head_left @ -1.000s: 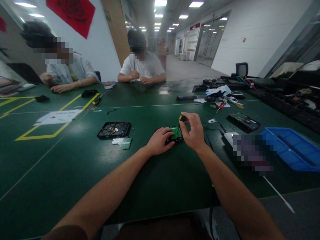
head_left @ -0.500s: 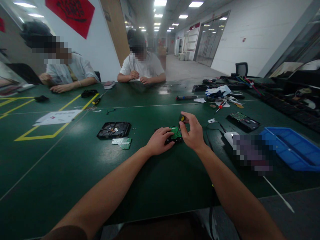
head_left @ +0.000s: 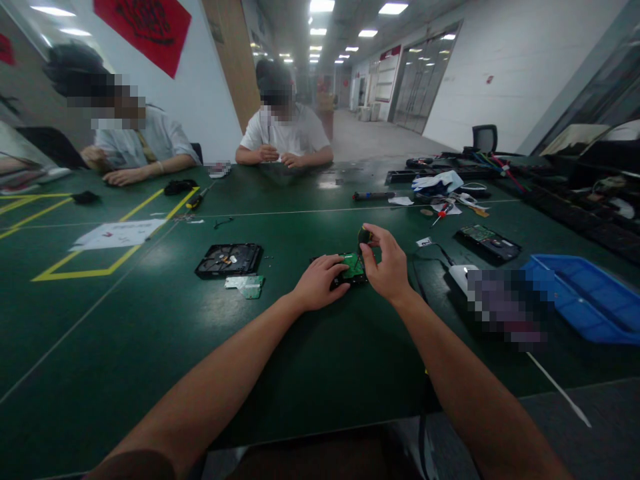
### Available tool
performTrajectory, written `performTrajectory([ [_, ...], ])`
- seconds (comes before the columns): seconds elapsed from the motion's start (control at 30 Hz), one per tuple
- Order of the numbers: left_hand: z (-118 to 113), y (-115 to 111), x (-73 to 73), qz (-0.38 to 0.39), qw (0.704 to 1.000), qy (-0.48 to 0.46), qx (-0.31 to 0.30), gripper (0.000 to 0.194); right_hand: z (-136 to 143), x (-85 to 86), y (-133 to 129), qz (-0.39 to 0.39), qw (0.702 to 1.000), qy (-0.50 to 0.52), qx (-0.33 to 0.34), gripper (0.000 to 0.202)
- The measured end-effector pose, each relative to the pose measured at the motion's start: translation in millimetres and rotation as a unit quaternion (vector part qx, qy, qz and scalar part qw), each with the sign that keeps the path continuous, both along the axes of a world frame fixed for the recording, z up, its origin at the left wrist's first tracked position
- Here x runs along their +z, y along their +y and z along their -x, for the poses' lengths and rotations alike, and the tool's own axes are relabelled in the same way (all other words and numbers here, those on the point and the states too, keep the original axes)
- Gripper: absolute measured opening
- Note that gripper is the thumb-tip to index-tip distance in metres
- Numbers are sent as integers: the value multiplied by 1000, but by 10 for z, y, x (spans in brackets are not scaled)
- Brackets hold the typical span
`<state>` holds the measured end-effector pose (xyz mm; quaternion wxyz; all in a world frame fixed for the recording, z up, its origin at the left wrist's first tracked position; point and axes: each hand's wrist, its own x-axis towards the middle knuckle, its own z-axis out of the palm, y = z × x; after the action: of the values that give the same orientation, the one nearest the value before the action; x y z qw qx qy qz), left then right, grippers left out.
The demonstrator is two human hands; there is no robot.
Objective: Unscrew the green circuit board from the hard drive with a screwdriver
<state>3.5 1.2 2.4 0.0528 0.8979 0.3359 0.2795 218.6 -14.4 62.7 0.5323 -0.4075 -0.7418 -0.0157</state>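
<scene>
Directly in front of me, a hard drive (head_left: pixel 353 267) lies with its green circuit board facing up. My left hand (head_left: pixel 319 283) grips it from the left, fingers across the top and thumb along the near side. A screwdriver (head_left: pixel 365 236) with a black and yellow handle is pinched in my right hand (head_left: pixel 388 263), standing nearly upright over the board's right part. Its tip is hidden behind my fingers. To the left sit another hard drive (head_left: pixel 229 260), black side up, and a loose green circuit board (head_left: pixel 245 287), with several tiny screws beside them.
A third hard drive (head_left: pixel 488 243), a white power bank-like device (head_left: pixel 460 275) with a cable, and a blue tray (head_left: pixel 590 293) are on the right. Farther back lie a red screwdriver (head_left: pixel 442 213) and a dark cylinder (head_left: pixel 373 196). Two people sit across the green table (head_left: pixel 280 373).
The screwdriver handle has turned in my right hand's fingers, its yellow patch now facing elsewhere. My left hand and the hard drive stay in place.
</scene>
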Motion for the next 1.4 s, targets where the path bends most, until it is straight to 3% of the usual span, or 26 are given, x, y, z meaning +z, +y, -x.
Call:
performTrajectory([
  [0.4,-1,-6,0,-2,1000,-1,0,46,13,40,-1,-28,999,4,-26,39],
  [0.87,0,-15,22,-2,1000,-6,-4,45,26,-20,1,-3,1000,12,11,45],
  [1.17,-12,-4,10,0,1000,-8,-2,45,-9,-11,33,-19,999,2,-29,42],
  [1.4,-7,-7,10,-3,1000,1,0,45,8,-11,13,-7,1000,5,2,44],
])
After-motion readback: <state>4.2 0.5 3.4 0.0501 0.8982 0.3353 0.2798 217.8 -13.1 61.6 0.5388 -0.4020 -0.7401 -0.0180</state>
